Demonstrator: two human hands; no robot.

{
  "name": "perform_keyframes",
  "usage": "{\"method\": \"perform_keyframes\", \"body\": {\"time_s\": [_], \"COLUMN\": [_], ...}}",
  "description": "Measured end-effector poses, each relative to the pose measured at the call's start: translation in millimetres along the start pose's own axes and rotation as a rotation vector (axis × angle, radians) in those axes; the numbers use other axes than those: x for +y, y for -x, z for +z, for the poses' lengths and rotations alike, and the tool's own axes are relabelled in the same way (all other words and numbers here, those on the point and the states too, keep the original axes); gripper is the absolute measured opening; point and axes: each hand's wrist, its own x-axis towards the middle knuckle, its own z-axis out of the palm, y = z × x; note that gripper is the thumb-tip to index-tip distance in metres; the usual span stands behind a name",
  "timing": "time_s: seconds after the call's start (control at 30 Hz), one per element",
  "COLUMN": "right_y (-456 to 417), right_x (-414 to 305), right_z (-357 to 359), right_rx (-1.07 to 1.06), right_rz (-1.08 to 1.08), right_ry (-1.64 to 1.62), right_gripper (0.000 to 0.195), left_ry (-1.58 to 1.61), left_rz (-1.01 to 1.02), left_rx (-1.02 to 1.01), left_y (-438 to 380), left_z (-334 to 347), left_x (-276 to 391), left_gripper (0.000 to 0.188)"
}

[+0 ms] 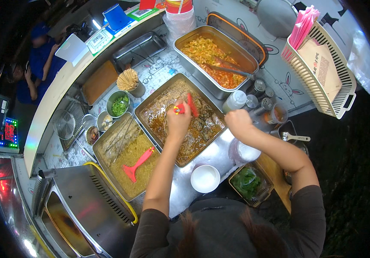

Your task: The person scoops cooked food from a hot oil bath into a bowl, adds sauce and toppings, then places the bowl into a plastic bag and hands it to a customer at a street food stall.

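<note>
My left hand (178, 121) is closed round the handle of a red plastic scraper (192, 105), over a metal tray (180, 76) of brown, saucy food. My right hand (239, 122) is curled at that tray's right corner, beside a squeeze bottle (235, 101); its fingertips are hidden, and whether it holds anything does not show. A second red scraper (137, 164) lies on yellowish food in the left tray (131, 197), where metal tongs (120, 137) also rest. An empty-looking white bowl (205, 179) stands on the steel surface in front of me.
Behind is a deep steel pan (185, 56) of vegetables with tongs. Chopped green onions (119, 106) and wooden sticks (128, 80) stand left; seasoning shakers (259, 86) stand right. A basket of leafy greens (246, 182) is near my right elbow. People in blue (41, 54) are beyond the counter.
</note>
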Motion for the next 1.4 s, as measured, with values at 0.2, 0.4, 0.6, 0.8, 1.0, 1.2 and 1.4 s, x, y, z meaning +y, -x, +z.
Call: {"method": "perform_keyframes", "body": {"time_s": [0.2,0.4,0.6,0.8,1.0,1.2,1.4], "right_y": [25,33,-4,-1,34,21,32], "right_x": [5,5,-28,-23,-1,-34,-12], "right_z": [-15,-24,-18,-16,-26,-30,-31], "right_rx": [0.008,-0.086,-0.004,-0.009,-0.121,0.038,-0.036], "right_rz": [-0.005,-0.020,-0.015,-0.011,-0.022,-0.117,-0.057], "right_ry": [0.019,0.006,-0.050,-0.034,0.038,-0.074,-0.058], "right_gripper": [0.011,0.010,0.010,0.011,0.010,0.007,0.009], "left_ry": [0.064,0.279,0.368,0.210,0.255,0.457,0.230], "left_rz": [-0.156,-0.184,-0.169,-0.160,-0.208,-0.231,-0.210], "left_rx": [-0.064,0.088,0.154,0.040,0.099,0.176,0.054], "left_y": [-2,1,13,18,27,49,64], "left_z": [47,-5,-31,4,-26,-41,-23], "left_x": [-41,-27,-34,-64,-41,-35,-62], "left_gripper": [0.021,0.022,0.019,0.016,0.019,0.020,0.015]}}
